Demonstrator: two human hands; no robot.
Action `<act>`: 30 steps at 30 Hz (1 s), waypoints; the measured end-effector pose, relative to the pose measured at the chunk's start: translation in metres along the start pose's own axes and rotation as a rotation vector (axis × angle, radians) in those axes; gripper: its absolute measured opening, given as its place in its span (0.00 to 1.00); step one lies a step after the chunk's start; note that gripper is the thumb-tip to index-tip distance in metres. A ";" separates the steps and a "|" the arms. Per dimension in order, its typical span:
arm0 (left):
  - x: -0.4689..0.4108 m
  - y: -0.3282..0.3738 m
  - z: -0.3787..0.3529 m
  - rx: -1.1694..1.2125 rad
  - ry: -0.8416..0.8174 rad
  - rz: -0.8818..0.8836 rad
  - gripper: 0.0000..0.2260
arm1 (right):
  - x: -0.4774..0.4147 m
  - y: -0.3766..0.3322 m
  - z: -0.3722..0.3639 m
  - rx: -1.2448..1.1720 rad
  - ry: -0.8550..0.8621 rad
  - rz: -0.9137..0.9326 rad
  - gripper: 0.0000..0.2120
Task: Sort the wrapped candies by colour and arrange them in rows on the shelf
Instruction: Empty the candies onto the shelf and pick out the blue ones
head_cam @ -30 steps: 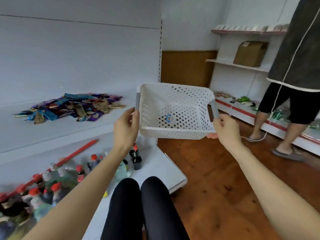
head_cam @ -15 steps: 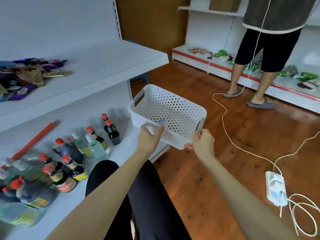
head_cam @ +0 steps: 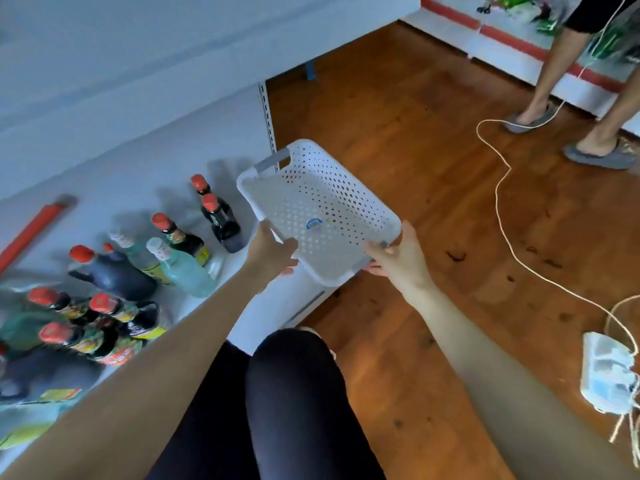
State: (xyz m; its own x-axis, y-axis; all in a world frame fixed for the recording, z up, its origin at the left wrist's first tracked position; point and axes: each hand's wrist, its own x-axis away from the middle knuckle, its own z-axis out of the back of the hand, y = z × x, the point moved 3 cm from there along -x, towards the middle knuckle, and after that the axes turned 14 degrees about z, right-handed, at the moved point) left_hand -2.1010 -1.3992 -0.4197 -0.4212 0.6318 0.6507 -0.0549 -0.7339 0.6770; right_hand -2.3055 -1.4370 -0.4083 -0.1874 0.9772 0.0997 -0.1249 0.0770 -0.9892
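left hand (head_cam: pixel 272 252): fingers curled round the near rim of the basket (head_cam: pixel 311 199).
right hand (head_cam: pixel 398 258): fingers curled round the basket's grey handle.
basket: white, full of holes, up in the air, just right of the bottles (head_cam: pixel 180 258).
shelf (head_cam: pixel 173 46): up on the left, above the bottles.

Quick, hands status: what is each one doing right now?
Left hand: grips the near rim of the empty basket.
Right hand: grips the basket at its near grey handle.
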 end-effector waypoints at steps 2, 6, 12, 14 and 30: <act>-0.027 -0.003 0.004 -0.043 -0.007 -0.013 0.20 | -0.019 0.020 -0.015 -0.043 0.014 -0.026 0.26; -0.071 -0.018 0.007 -0.085 -0.006 -0.045 0.21 | -0.047 0.061 -0.048 -0.102 0.136 -0.128 0.23; -0.108 -0.056 0.001 -0.354 -0.068 -0.104 0.30 | -0.077 0.109 -0.088 -0.032 0.156 -0.209 0.24; -0.123 -0.068 -0.002 -0.386 -0.085 -0.097 0.32 | -0.087 0.125 -0.097 -0.003 0.157 -0.242 0.28; -0.177 -0.101 -0.015 -0.488 0.013 -0.036 0.37 | -0.123 0.179 -0.125 0.022 0.071 -0.344 0.35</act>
State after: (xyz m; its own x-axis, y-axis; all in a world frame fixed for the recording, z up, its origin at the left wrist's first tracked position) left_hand -2.0342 -1.4407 -0.6084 -0.4220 0.6584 0.6233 -0.4867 -0.7445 0.4569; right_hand -2.1828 -1.5190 -0.6107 -0.0624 0.9061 0.4184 -0.1906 0.4007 -0.8962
